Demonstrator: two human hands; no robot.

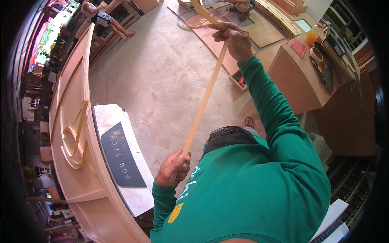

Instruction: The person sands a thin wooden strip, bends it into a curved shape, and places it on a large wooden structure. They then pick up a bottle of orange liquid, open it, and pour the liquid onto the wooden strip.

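Note:
A long, thin tan wooden strip point(205, 101) runs slantwise between my hands. Its lower end is pinched in my left hand point(173, 168), with the fingers closed. My right hand point(236, 40), farther forward and to the right, has its fingers wrapped round the strip, which carries on past it toward the top. On a large curved wooden panel point(83, 190) to my left lies a curled strip point(75, 150) of similar tan colour. Between that panel and my left hand is a white board point(139, 198) with a dark plate point(121, 156) on it.
At the right, a wooden cabinet point(291, 77) carries an orange bottle point(313, 34), a tape roll point(316, 54) and several tools. Wooden sheets point(263, 34) and a small tool box point(238, 81) lie on the concrete floor point(158, 60). Another person point(103, 16) is at the far left.

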